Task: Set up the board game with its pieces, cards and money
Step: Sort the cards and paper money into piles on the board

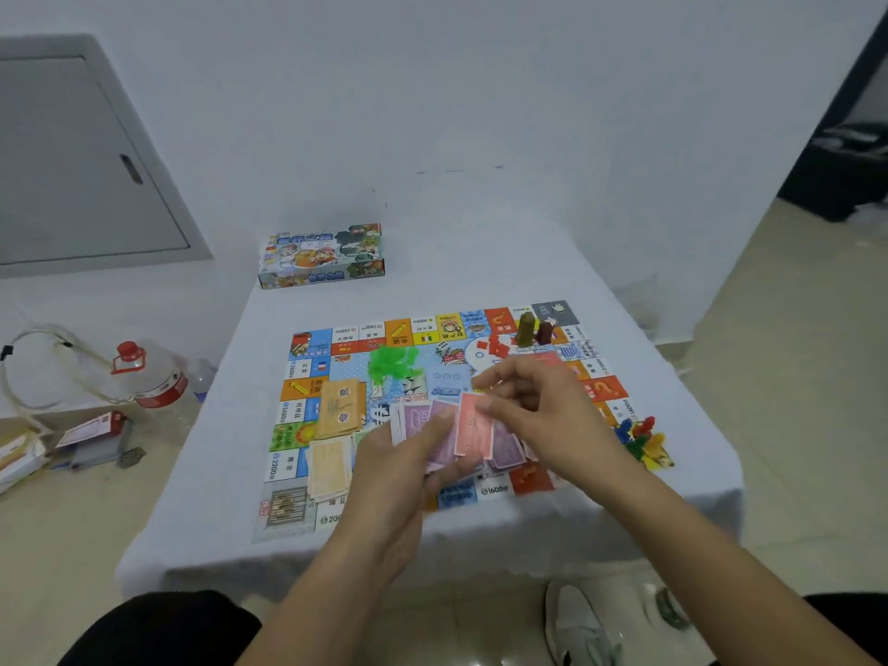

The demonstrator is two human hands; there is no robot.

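The colourful game board [307, 372] lies flat on the white-covered table [480, 262]. My left hand [399, 468] holds a fan of purple and pink paper money [423, 420] above the board's near edge. My right hand [538, 415] pinches a pink note [473, 423] at the fan's right side. On the board lie an orange card stack [341, 406], a pale note stack [331, 466], green plastic pieces [391, 365], red pieces [495, 348], two tall pawns [533, 329] and coloured tokens [641, 437].
The game box [322, 254] sits at the table's far left. On the floor to the left are a large water bottle [154, 372], tubing and papers. A white shoe [581, 622] shows below the table's front edge.
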